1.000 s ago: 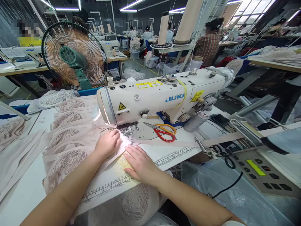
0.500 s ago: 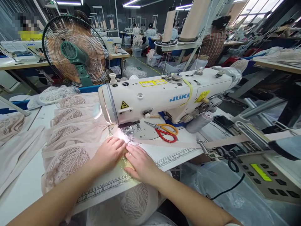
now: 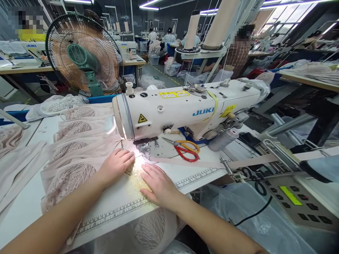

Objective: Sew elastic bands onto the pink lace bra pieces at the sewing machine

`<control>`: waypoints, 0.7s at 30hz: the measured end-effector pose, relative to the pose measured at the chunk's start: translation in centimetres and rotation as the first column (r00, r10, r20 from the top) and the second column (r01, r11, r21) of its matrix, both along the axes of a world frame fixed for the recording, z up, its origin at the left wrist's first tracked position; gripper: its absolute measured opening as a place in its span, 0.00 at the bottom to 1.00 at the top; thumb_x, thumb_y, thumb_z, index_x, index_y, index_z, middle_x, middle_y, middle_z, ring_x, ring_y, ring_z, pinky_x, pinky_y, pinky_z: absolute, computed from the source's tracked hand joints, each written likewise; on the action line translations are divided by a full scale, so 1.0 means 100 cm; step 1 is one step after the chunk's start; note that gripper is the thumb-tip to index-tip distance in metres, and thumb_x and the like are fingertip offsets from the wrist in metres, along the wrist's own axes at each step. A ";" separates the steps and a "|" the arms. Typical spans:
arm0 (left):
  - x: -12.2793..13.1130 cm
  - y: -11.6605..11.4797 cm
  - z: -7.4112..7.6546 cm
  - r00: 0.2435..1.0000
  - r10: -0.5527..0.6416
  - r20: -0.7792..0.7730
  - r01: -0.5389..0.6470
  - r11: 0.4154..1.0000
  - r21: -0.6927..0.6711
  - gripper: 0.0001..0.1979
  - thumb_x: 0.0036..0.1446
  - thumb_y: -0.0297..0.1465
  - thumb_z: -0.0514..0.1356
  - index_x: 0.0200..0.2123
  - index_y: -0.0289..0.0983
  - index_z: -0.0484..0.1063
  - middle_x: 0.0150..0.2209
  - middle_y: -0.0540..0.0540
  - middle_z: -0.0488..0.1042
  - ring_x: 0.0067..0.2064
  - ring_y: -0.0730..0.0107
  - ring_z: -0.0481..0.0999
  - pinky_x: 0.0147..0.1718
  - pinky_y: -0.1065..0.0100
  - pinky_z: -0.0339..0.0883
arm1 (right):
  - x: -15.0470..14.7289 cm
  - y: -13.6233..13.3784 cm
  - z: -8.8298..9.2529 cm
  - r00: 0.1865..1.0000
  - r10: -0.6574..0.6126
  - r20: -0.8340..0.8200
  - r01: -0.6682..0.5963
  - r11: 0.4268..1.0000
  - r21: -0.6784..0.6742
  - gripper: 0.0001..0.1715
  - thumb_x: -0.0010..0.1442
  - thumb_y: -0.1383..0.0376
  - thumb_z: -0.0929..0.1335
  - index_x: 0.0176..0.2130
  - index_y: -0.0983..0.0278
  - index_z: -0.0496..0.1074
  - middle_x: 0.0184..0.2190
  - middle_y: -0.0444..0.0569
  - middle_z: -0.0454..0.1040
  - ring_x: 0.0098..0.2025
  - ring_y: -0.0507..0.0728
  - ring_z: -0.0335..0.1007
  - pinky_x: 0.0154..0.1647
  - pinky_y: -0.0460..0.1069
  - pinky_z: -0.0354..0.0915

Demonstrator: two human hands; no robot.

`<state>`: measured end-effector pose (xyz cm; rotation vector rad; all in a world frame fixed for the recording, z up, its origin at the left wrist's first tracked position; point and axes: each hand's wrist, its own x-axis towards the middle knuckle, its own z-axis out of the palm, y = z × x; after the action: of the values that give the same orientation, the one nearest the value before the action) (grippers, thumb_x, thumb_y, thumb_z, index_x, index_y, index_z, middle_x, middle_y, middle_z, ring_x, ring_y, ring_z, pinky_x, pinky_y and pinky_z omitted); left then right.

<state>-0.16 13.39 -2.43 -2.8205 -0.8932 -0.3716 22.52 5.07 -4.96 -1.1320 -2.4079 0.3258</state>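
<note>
The white sewing machine (image 3: 169,109) stands across the table, its lit needle area above a strip of pale pink fabric (image 3: 128,144). Just in front of the needle, my left hand (image 3: 118,165) is closed on the fabric, fingers bent and held together, thumb hidden. My right hand (image 3: 160,183) lies open and palm down, its fingers stretched over a yellowish, shiny patch (image 3: 137,176) on the tabletop. A gap separates the two hands. Red-and-orange-handled scissors (image 3: 186,150) rest on the machine bed.
Pale pink lace pieces (image 3: 71,148) lie in a row on the left. A ruler strip (image 3: 113,213) runs along the table's front edge. A grey thread cone (image 3: 224,139) stands by the machine; a control panel (image 3: 296,201) is at right. Behind stands a large fan (image 3: 83,56).
My left hand has moved left, away from my right hand, uncovering more of the yellowish patch. My right hand stays nearly in place. The view has shifted slightly.
</note>
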 end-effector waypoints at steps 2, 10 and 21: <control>0.000 0.004 0.000 1.000 -0.005 -0.016 0.005 1.000 0.005 0.17 0.64 0.24 0.47 0.49 0.39 0.73 0.49 0.42 0.77 0.50 0.59 0.73 0.50 0.54 0.65 | 0.000 0.000 0.000 1.000 -0.001 -0.005 0.001 1.000 0.000 0.23 0.61 0.57 0.67 0.51 0.68 0.70 0.60 0.61 0.64 0.64 0.66 0.57 0.63 0.61 0.56; 0.004 0.009 0.010 0.996 0.028 -0.090 -0.023 0.998 0.059 0.17 0.63 0.24 0.47 0.45 0.38 0.75 0.50 0.42 0.76 0.50 0.56 0.73 0.49 0.53 0.66 | 0.000 0.002 0.001 1.000 -0.002 -0.030 0.003 1.000 0.014 0.22 0.60 0.58 0.67 0.49 0.70 0.71 0.59 0.63 0.65 0.63 0.67 0.58 0.63 0.61 0.58; -0.019 -0.101 0.064 0.592 0.485 -0.644 -0.756 0.610 -0.236 0.22 0.64 0.33 0.41 0.50 0.36 0.71 0.32 0.39 0.75 0.30 0.54 0.76 0.25 0.60 0.66 | 0.029 -0.043 0.014 0.791 0.300 -0.533 -0.478 0.847 -0.232 0.18 0.63 0.57 0.64 0.47 0.64 0.72 0.51 0.56 0.74 0.53 0.56 0.71 0.54 0.49 0.66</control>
<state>-2.09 3.28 4.00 -2.4315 -1.9625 0.8138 25.39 0.79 -3.54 -0.5521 -2.1485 1.0912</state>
